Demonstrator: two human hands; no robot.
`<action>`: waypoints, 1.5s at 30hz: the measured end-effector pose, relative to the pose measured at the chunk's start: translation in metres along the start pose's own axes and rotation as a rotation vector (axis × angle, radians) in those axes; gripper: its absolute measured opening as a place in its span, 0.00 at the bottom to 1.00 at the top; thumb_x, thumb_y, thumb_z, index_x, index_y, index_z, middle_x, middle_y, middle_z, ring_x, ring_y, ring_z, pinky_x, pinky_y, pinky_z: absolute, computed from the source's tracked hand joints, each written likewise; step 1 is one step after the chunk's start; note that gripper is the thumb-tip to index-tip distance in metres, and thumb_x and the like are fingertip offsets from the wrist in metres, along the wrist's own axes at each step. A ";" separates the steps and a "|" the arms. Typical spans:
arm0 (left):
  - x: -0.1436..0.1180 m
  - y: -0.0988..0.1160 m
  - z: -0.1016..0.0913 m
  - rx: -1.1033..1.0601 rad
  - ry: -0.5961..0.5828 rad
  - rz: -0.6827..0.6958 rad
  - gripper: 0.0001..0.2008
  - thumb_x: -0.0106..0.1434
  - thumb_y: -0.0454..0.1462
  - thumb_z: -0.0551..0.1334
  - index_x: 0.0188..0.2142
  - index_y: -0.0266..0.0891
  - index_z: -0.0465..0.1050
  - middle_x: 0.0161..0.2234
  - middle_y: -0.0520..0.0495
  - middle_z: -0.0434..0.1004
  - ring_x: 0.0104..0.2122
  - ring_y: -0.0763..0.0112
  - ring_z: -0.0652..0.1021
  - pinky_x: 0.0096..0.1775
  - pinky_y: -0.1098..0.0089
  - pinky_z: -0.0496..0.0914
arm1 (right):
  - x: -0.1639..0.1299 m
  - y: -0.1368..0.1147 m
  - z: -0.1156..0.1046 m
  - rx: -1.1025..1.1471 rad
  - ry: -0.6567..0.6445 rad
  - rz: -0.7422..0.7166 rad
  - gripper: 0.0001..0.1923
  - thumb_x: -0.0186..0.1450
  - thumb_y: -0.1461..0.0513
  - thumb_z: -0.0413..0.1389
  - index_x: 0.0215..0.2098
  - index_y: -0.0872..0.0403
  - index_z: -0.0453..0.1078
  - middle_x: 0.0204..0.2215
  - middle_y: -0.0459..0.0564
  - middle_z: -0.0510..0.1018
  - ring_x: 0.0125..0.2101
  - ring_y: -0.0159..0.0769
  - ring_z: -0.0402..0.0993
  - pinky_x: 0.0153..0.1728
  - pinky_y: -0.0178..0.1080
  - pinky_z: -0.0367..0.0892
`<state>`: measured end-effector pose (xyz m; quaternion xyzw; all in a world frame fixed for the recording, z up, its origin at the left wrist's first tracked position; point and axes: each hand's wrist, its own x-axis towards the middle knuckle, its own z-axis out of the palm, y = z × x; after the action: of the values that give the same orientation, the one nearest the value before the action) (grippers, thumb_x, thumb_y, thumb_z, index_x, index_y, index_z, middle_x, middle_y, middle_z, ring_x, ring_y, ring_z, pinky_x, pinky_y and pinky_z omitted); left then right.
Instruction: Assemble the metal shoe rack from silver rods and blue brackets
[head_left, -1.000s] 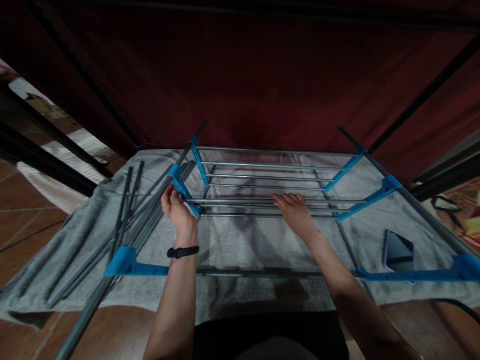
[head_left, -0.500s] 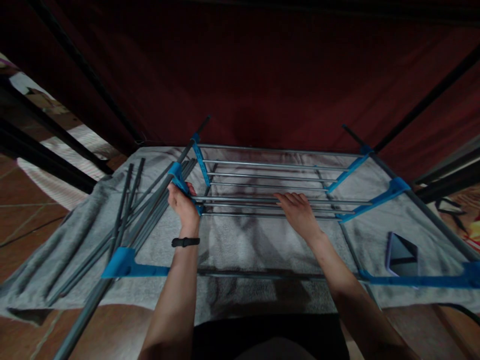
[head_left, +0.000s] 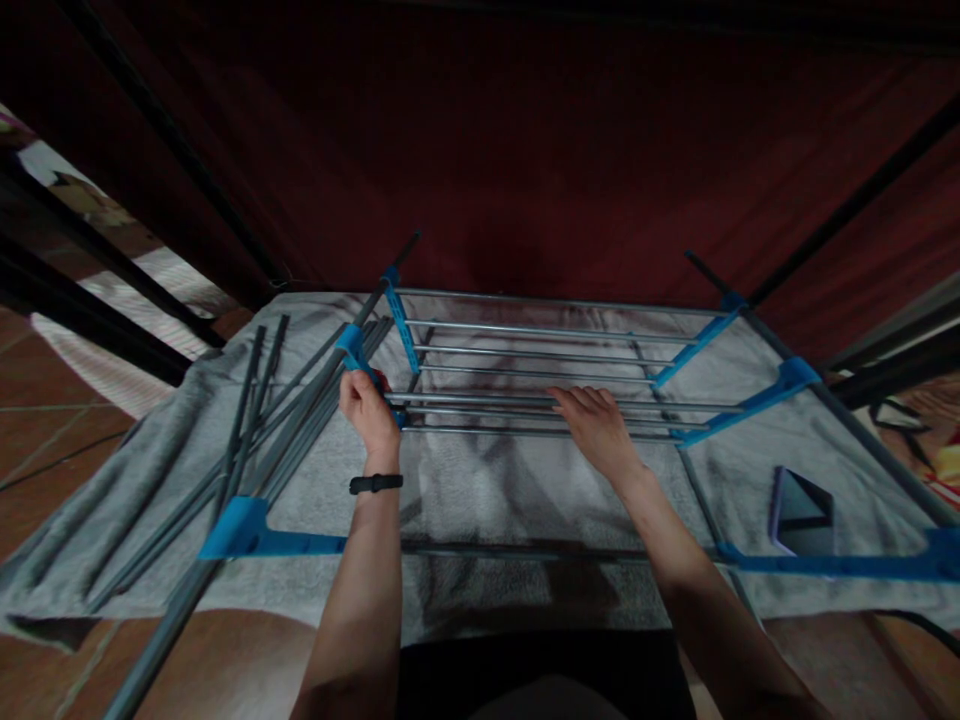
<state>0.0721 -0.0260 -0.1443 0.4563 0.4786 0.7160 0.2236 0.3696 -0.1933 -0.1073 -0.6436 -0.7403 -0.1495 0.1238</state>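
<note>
A partly assembled rack of grey metal tubes and blue plastic brackets lies in front of me. My left hand (head_left: 369, 412), with a black band at the wrist, is closed around a blue bracket (head_left: 351, 345) on the rack's left side; some fingers are hidden behind it. My right hand (head_left: 598, 428) curls over the metal rod (head_left: 472, 399) near its middle, its fingertips partly out of sight. That rod runs across to the right-hand blue bracket (head_left: 750, 405), alongside other thin rods. Another row of rods (head_left: 525, 353) spans the brackets farther back.
Several loose grey tubes (head_left: 251, 400) lie at the left on a grey blanket (head_left: 480, 490). A phone (head_left: 802, 512) rests at the right, close to a front blue bracket (head_left: 840, 567). Dark red fabric (head_left: 480, 150) hangs behind, between black bars.
My left hand has shifted very slightly right and down along the bracket. My right hand keeps its place on the rod, and the rack looks the same.
</note>
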 end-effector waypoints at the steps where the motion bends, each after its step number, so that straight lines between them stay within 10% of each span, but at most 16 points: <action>1: 0.001 -0.001 0.001 0.005 0.004 0.001 0.25 0.67 0.57 0.54 0.26 0.40 0.64 0.23 0.54 0.64 0.25 0.73 0.67 0.30 0.69 0.63 | 0.000 0.000 0.000 -0.001 0.001 -0.001 0.17 0.75 0.61 0.47 0.59 0.54 0.68 0.45 0.54 0.80 0.44 0.40 0.73 0.46 0.42 0.57; 27: 0.018 0.013 0.017 0.037 -0.008 -0.250 0.24 0.53 0.47 0.68 0.16 0.41 0.57 0.14 0.59 0.57 0.17 0.79 0.59 0.24 0.70 0.57 | -0.001 -0.003 0.000 0.051 0.033 0.028 0.17 0.75 0.60 0.47 0.58 0.54 0.69 0.46 0.55 0.80 0.45 0.42 0.73 0.47 0.44 0.60; 45: 0.018 0.005 0.018 0.028 0.026 -0.264 0.23 0.53 0.47 0.67 0.18 0.42 0.54 0.18 0.60 0.51 0.20 0.79 0.55 0.25 0.71 0.54 | 0.093 -0.129 0.001 0.277 -0.140 -0.200 0.20 0.73 0.69 0.43 0.59 0.54 0.65 0.50 0.54 0.76 0.49 0.40 0.71 0.54 0.44 0.64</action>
<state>0.0798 -0.0059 -0.1293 0.3830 0.5476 0.6794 0.3032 0.2290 -0.1243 -0.0818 -0.5524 -0.8210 -0.0124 0.1440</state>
